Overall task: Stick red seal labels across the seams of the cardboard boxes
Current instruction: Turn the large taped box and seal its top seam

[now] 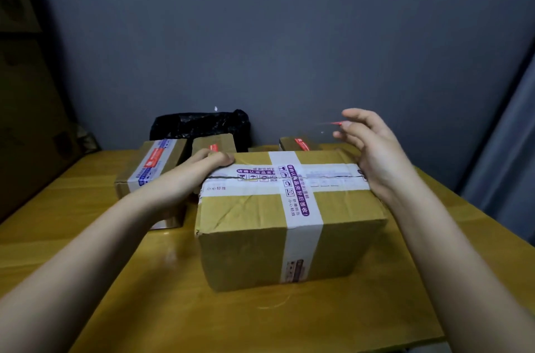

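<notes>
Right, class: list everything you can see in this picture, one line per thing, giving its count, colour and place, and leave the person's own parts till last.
large cardboard box: one, brown with white printed tape crossed over the top, centre of the table, no red label on it yet.
smaller cardboard boxes: three, brown, behind the large one, each with a red label; left, middle, right.
red seal label: one, red, blurred, pinched in the right hand above the large box.
black plastic bag: one, black, at the back against the wall.
table: one, yellow-brown wood.
wall: grey, behind the table.
left hand: gripping the large box's far left top corner.
right hand: raised over the box's right end.
</notes>
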Available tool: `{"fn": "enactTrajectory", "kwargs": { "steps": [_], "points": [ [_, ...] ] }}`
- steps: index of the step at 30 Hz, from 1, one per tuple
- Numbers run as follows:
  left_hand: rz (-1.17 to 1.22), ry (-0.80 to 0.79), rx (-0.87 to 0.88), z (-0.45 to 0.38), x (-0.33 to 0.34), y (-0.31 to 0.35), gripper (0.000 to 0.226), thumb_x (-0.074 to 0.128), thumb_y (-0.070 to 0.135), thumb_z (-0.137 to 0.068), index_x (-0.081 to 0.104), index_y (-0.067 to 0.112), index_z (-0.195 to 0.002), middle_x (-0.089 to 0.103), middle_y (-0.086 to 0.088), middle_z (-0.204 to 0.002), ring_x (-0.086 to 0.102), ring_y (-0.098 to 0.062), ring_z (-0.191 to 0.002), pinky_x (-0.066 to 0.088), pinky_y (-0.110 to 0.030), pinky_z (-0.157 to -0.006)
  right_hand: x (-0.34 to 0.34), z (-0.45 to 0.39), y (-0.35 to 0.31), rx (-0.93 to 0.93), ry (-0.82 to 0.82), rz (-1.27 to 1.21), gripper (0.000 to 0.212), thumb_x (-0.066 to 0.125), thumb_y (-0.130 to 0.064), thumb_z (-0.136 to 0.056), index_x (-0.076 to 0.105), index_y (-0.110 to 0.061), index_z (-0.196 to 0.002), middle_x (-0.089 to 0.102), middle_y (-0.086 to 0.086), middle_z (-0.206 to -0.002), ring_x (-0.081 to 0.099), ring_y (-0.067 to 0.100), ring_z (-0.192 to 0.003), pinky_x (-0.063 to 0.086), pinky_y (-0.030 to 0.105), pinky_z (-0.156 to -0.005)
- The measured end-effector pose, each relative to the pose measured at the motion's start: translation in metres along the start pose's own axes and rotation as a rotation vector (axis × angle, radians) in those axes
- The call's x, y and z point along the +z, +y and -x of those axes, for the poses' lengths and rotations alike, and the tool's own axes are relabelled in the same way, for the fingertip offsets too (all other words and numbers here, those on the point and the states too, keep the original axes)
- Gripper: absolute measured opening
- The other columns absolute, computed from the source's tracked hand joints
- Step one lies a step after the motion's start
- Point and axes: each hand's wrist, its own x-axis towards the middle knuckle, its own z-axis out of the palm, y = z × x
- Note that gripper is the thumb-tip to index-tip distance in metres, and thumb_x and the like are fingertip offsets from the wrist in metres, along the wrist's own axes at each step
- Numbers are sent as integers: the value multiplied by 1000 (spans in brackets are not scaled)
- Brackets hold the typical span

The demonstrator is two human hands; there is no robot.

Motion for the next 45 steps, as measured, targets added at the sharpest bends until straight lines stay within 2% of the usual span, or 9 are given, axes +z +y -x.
{"fn": "enactTrajectory", "kwargs": {
  "steps": [5,10,15,20,25,32,36,41,45],
  "points": [
    [-93,0,37,-2,-5,2,63,56,72,-61,54,27,-106,63,1,-98,60,-14,-88,44,-26,-69,7,-12,4,-60,8,42,16,53,-9,-94,60,-21,-101,61,-7,-78,63,8,-80,50,28,-87],
    [-338,84,189,-6,-16,15,50,66,64,-73,60,23,-101,65,7,-100,60,-7,-93,48,-24,-81,12,-18,1,-146,-76,120,13,55,-7,-94,61,-19,-97,61,-6,-78,63,9,-75,52,22,-79],
    [-289,247,387,-14,-9,44,21,64,36,-86,68,17,-92,69,6,-92,63,-8,-89,48,-26,-84,19,-18,-6,-241,-224,159,17,59,-5,-91,62,-22,-91,56,-6,-79,54,8,-78,45,20,-75],
    [-196,172,351,-23,5,65,42,52,48,-90,73,13,-88,71,-6,-101,61,-20,-102,40,-19,-76,20,-12,-14,-307,-332,182,14,62,-10,-86,61,-22,-93,58,-12,-78,55,4,-79,46,16,-74],
    [-151,126,349,-29,9,68,49,59,55,-84,70,7,-82,70,-15,-94,65,-25,-90,46,-37,-91,22,-10,-17,-337,-367,217,14,60,-14,-83,59,-20,-96,59,-12,-75,55,5,-76,47,18,-73],
    [-141,145,394,-24,9,69,28,63,28,-89,66,2,-78,62,-1,-71,53,-6,-67,41,-16,-64,26,-11,-18,-288,-347,265,11,62,-12,-88,60,-17,-98,60,-7,-76,58,7,-77,50,18,-73],
    [-416,284,450,-25,8,61,28,61,36,-87,59,18,-66,56,9,-60,49,-7,-57,42,-28,-63,30,-17,-14,-157,-309,411,10,60,-8,-91,60,-11,-100,58,4,-69,56,6,-65,46,13,-66],
    [-719,310,387,-20,13,60,26,54,41,-88,54,25,-69,55,9,-83,54,-14,-81,39,-35,-82,29,-23,-9,-96,-376,695,10,61,-11,-90,60,-17,-98,55,-4,-64,48,10,-63,43,27,-65],
    [-664,264,348,-22,14,58,28,55,39,-88,53,24,-65,62,9,-80,56,-14,-78,43,-35,-80,30,-23,-11,-117,-373,779,8,61,-14,-89,61,-21,-90,58,-4,-66,50,9,-65,44,31,-69]
  ]
}}
